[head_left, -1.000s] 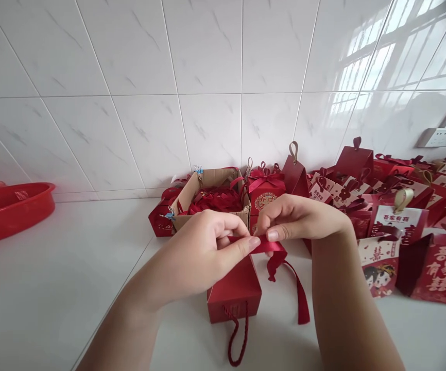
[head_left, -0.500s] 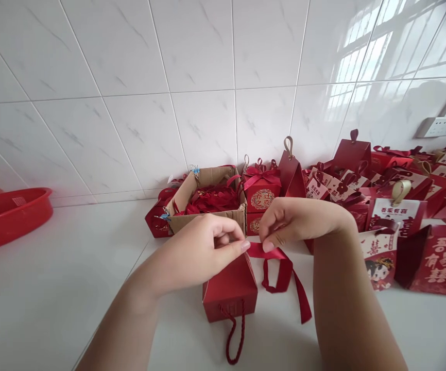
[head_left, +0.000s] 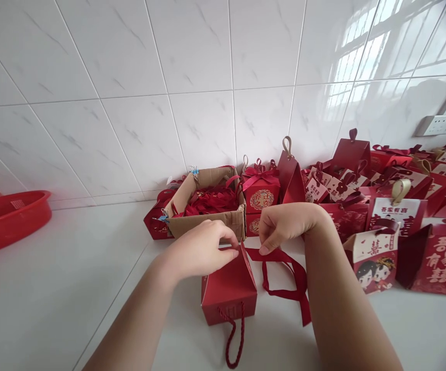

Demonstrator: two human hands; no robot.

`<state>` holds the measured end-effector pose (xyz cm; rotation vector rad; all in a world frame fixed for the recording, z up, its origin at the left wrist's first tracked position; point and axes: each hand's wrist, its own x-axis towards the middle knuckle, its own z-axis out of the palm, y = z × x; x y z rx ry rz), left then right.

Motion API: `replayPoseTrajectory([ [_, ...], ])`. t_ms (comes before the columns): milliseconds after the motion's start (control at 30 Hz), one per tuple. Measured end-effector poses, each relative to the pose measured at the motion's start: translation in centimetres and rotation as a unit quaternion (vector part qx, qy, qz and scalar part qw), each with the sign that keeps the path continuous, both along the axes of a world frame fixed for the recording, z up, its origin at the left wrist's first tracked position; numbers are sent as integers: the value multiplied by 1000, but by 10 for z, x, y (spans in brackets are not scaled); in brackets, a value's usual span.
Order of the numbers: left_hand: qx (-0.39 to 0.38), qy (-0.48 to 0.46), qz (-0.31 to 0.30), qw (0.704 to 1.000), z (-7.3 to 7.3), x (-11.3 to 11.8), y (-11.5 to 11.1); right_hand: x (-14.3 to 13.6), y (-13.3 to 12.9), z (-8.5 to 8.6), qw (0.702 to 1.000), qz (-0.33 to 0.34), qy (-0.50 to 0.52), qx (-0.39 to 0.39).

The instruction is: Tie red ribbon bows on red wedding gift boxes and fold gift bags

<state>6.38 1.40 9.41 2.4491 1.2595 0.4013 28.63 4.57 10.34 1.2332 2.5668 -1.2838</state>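
Note:
A small red gift box [head_left: 230,296] with a sloping top stands on the white counter, and its twisted red cord [head_left: 235,340] hangs toward me. Over the box's upper left edge is my left hand [head_left: 207,248], its thumb and forefinger a little apart, with nothing visible between them. My right hand [head_left: 285,226], just right of the box's top, pinches a red ribbon [head_left: 303,281] between thumb and fingers. One short end of the ribbon reaches to the box's top edge; the rest loops down onto the counter to the right.
Behind the hands, an open cardboard box [head_left: 203,222] holds red ribbons. Stacked red boxes [head_left: 261,198] stand beside it. Many gift boxes [head_left: 377,263] crowd the right side. A red plastic basket [head_left: 14,219] lies far left, and a socket strip [head_left: 437,125] is on the tiled wall.
My left hand's fingertips have parted and drawn slightly left, off the ribbon end. My right hand has stayed on the ribbon, whose hanging loop has spread wider.

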Motion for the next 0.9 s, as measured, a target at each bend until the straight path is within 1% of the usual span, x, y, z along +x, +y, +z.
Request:
replayPoseTrajectory([
  [100,-30,16,6,999,3,1,0,-2,2,-1,1000,10,5,-13],
  [200,-67,47,25,996,6,2,0,-4,3,-3,1000,10,1,-25],
  [333,-93,68,33,993,9,4,-2,-8,4,-2,1000,7,0,-21],
  [467,-102,64,27,992,9,7,-3,-9,6,-3,1000,8,1,4],
  [667,-112,53,36,992,9,7,-3,-11,6,-4,1000,11,-3,16],
  [800,-111,47,34,992,9,7,-1,-12,5,-4,1000,8,-4,28],
  [900,-115,39,44,992,8,5,-1,-11,6,-5,999,-1,-8,34],
])
